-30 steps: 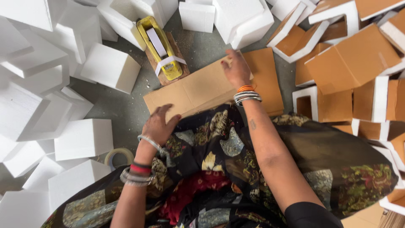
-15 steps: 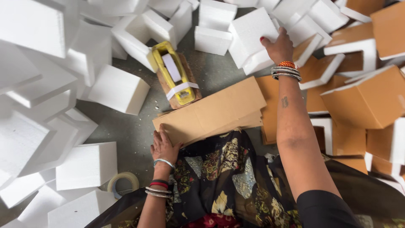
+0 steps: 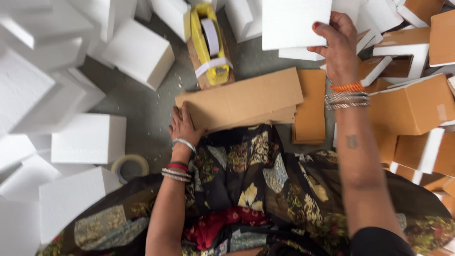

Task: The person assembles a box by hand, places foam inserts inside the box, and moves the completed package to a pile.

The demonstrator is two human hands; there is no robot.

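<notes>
Currently your right hand (image 3: 337, 43) is pinching a white foam slab (image 3: 296, 22) by its edge, your left hand (image 3: 182, 124) pressing flat, fingers spread, on the folded cardboard (image 3: 246, 99).

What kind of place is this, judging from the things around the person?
Probably a small packing workshop, worked on the floor. White foam blocks lie all around, flat brown cardboard sheets sit under the left hand, and a yellow tape dispenser is nearby. The right hand grips a white foam piece.
</notes>
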